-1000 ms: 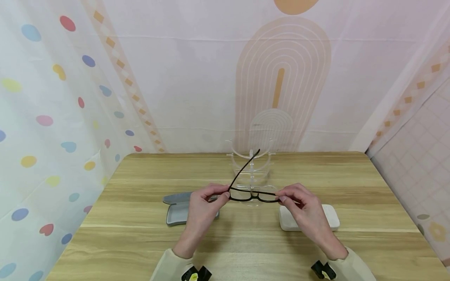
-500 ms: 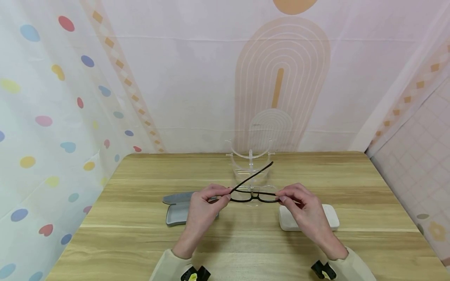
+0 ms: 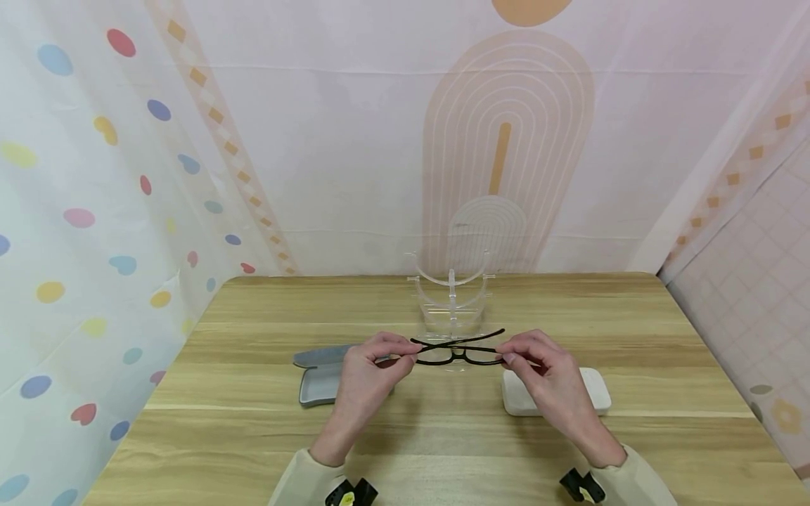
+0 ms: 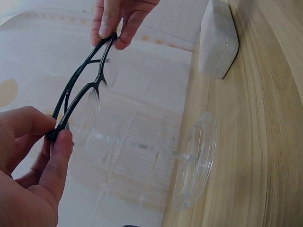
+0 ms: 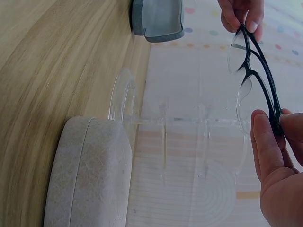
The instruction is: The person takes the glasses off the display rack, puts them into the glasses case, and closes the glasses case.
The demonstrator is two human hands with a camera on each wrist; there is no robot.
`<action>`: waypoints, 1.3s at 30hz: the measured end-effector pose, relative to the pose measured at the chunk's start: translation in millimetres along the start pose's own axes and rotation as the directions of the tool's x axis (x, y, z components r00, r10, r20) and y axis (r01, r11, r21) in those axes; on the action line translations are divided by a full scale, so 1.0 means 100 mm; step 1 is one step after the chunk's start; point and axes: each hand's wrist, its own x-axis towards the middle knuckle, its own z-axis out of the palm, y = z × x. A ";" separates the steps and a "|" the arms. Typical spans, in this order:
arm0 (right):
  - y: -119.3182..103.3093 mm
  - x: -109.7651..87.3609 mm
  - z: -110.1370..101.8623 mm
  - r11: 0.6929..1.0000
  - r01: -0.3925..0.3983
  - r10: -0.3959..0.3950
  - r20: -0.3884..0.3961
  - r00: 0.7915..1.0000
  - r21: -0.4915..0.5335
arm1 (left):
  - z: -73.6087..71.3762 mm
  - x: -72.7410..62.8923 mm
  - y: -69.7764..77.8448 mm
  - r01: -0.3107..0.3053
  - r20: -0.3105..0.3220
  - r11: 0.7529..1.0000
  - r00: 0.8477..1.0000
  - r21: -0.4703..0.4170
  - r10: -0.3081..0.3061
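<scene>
A pair of black-framed glasses (image 3: 458,355) is held above the table between both hands, temples folded in behind the lenses. My left hand (image 3: 369,369) pinches its left corner between thumb and fingers. At the opposite corner, my right hand (image 3: 549,376) pinches the frame the same way. In the left wrist view the folded temples of the glasses (image 4: 72,85) run close along the front. Behind the glasses stands a clear display stand (image 3: 452,299) with several curved tiers and nothing hanging on them.
An open grey glasses case (image 3: 316,384) lies on the wooden table (image 3: 455,450), partly behind my left hand. The closed white case (image 3: 596,391) sits partly behind my right hand. A patterned curtain (image 3: 354,161) hangs behind the table.
The left temple of the glasses has swung inward and down, from sticking up and away to lying folded across the frame. Both hands have stayed almost in place.
</scene>
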 end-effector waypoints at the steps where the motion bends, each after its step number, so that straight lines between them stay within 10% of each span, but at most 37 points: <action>1: 0.00 0.00 0.00 1.000 -0.004 0.004 0.002 1.000 -0.001 | 0.00 0.00 0.00 0.001 0.000 1.000 1.000 0.006 -0.001; 39: -0.01 0.04 0.23 0.974 -0.113 0.077 0.184 0.980 0.197 | -0.49 -0.12 -0.18 0.050 0.074 0.993 0.996 -0.107 -0.042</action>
